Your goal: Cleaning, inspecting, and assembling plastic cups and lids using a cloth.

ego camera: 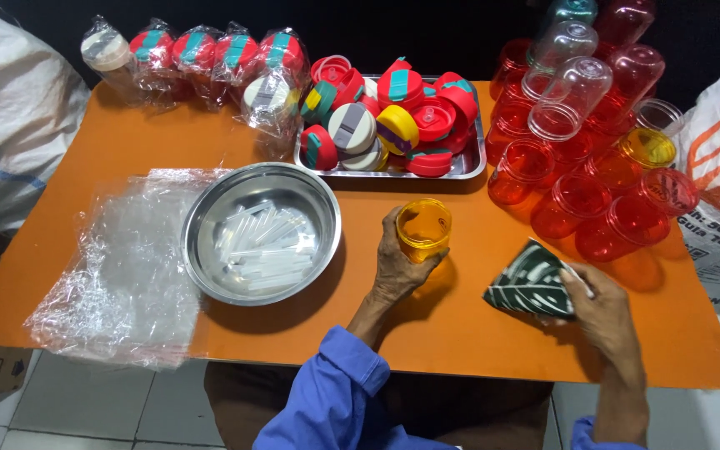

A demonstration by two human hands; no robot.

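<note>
- Head view: I see my left hand (395,265) clamped around a yellow cup (423,228), which stands near the middle of the orange worktop (477,333), toward its near edge.
- My right hand (600,310) pinches a folded dark leaf-print sheet (532,282) toward the near right corner.
- A steel bowl (262,232) of clear straws (264,247) sits just left of the cup.
- Red cups (581,196) crowd the right edge; a tray of lids (393,121) lies at the far edge.

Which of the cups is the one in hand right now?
The yellow cup in the left hand, standing alone at mid-table. The other cups, mostly red and clear, are piled at the right, untouched.
</note>
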